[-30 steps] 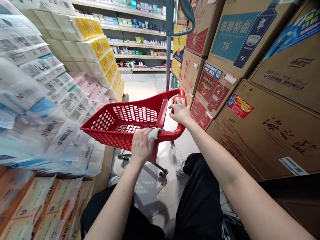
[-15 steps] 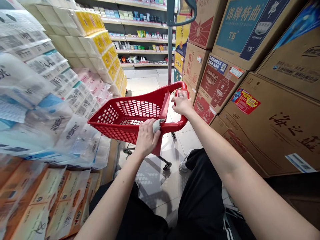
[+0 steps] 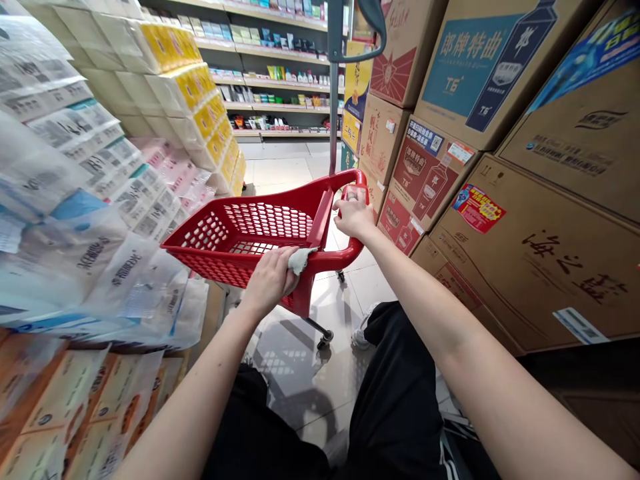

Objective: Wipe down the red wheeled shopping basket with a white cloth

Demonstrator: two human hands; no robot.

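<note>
Red plastic shopping cart (image 3: 213, 263) stands right in front of my legs, its perforated basket tilted and its wheeled metal frame (image 3: 320, 331) on the tiled floor (image 3: 280, 173). My left hand (image 3: 267, 283) lies over the red handle (image 3: 340, 257) at the near edge of the basket, fingers curled down, and a crumpled white cloth (image 3: 300, 261) is pressed between that grip and the handle, poking out beside my hand. My right hand (image 3: 353, 213) closes around the far corner of the same handle, fingers pressed together over the red plastic. So my 2 grips are both shut on the cart.

To my left, plastic-wrapped packs of toilet paper (image 3: 75, 167) pile high, with yellow-labelled packs (image 3: 175, 87) stacked beyond them and orange-printed tissue packs (image 3: 85, 407) lower down. To my right, cardboard liquor cartons (image 3: 460, 73) stand stacked, 1 carrying a red-and-yellow sticker (image 3: 477, 208). A metal pole (image 3: 331, 80) rises just beyond the cart, and store shelves (image 3: 275, 80) of small packaged goods line the far wall. Black shorts (image 3: 395, 400) and a white sneaker (image 3: 361, 337) show below my arms.
</note>
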